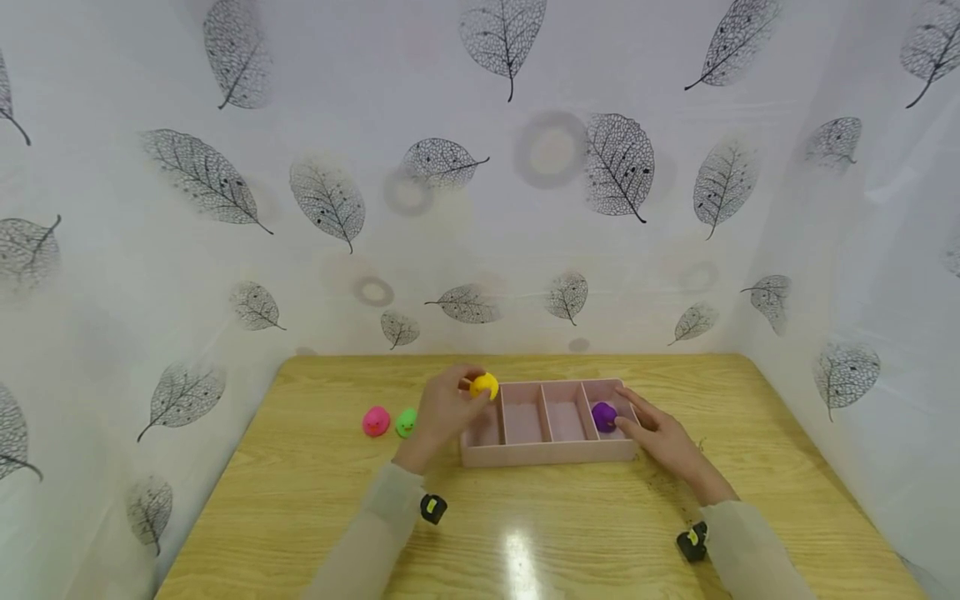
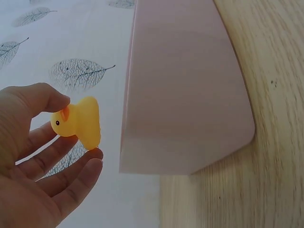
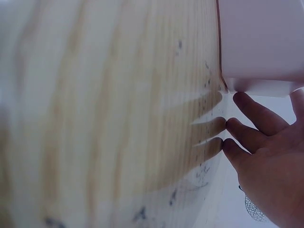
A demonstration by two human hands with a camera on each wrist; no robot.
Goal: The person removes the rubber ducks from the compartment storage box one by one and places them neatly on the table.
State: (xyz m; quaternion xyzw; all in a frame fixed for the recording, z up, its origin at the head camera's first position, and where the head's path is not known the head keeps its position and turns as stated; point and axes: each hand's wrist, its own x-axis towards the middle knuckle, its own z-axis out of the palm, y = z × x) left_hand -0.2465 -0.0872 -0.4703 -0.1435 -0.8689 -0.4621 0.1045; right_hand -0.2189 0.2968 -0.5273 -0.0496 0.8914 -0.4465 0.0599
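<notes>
My left hand [image 1: 448, 406] pinches a yellow rubber duck [image 1: 484, 386] between thumb and fingers, above the leftmost compartment of a pink divided box [image 1: 547, 453]. In the left wrist view the duck [image 2: 88, 121] is tilted on its side, held beside the box's outer wall [image 2: 185, 90]. A purple duck [image 1: 603, 417] sits in the rightmost compartment. At that end, my right hand [image 1: 667, 442] rests against the box, thumb near the purple duck. The right wrist view shows its fingers [image 3: 259, 135] extended, fingertips at the tabletop and box corner.
A pink duck [image 1: 377, 422] and a green duck [image 1: 407, 422] sit on the wooden table [image 1: 300, 483] left of the box, the green one close to my left hand. Behind the table hangs a white leaf-printed curtain [image 1: 510, 242], which also runs along both sides.
</notes>
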